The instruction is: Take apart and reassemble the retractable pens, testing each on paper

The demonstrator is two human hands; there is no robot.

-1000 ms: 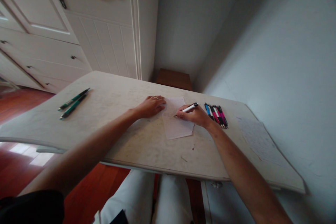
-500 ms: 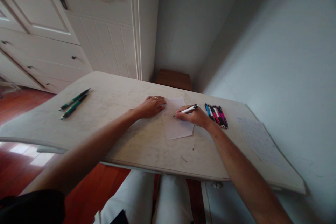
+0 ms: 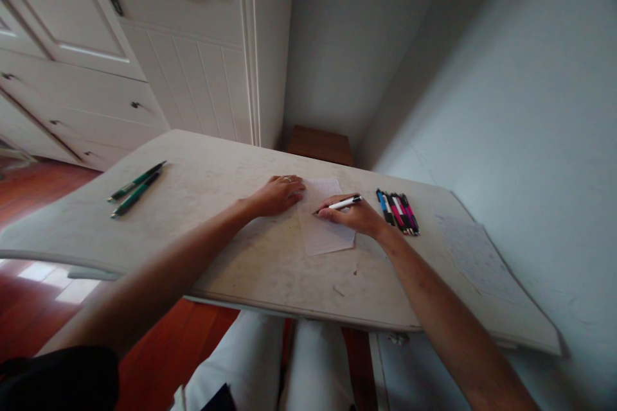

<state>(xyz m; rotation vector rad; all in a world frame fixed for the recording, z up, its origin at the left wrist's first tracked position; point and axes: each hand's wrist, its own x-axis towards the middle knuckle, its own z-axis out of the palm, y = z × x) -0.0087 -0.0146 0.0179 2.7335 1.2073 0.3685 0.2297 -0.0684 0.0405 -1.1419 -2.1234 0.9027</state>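
Observation:
A white pen (image 3: 343, 203) with a black end is gripped in my right hand (image 3: 354, 215), its tip touching or very near a sheet of paper (image 3: 329, 241). Faint writing shows on the upper part of the sheet. My left hand (image 3: 279, 195), with a ring on one finger, lies flat on the table, fingertips at the sheet's left edge. To the right of my right hand, several pens (image 3: 398, 212) in blue, white, pink and black lie side by side.
Two green pens (image 3: 136, 190) lie at the left of the white table (image 3: 202, 186). A written sheet (image 3: 475, 253) rests at the right, near the wall (image 3: 544, 141). A white cabinet (image 3: 202, 83) and a brown box-like piece (image 3: 321, 144) stand beyond the far edge.
My right hand and the pen have shifted slightly left over the sheet, and the pen leans a little lower. My left hand has stayed in place.

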